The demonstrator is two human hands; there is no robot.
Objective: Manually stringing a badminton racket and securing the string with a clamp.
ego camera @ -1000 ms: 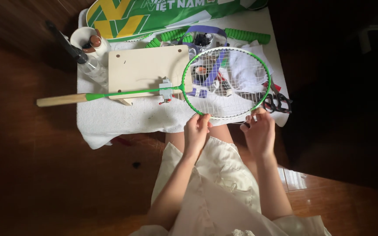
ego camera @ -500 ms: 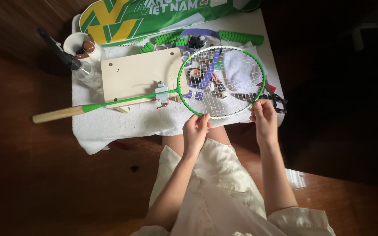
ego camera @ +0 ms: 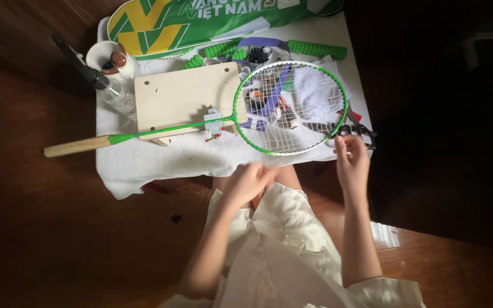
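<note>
A glossy green, yellow and white racket bag [ego camera: 201, 20] with printed lettering lies along the far edge of the white towel-covered table [ego camera: 144, 165]. The green-framed badminton racket with a pale wooden handle [ego camera: 289, 108] rests across a light wooden block [ego camera: 184, 97], its head near the right edge. Since the earlier frame, the left hand [ego camera: 249, 181] has dropped off the frame, blurred, grip unclear. The right hand [ego camera: 350, 159] pinches the frame's near-right rim beside black-handled scissors [ego camera: 360, 130].
</note>
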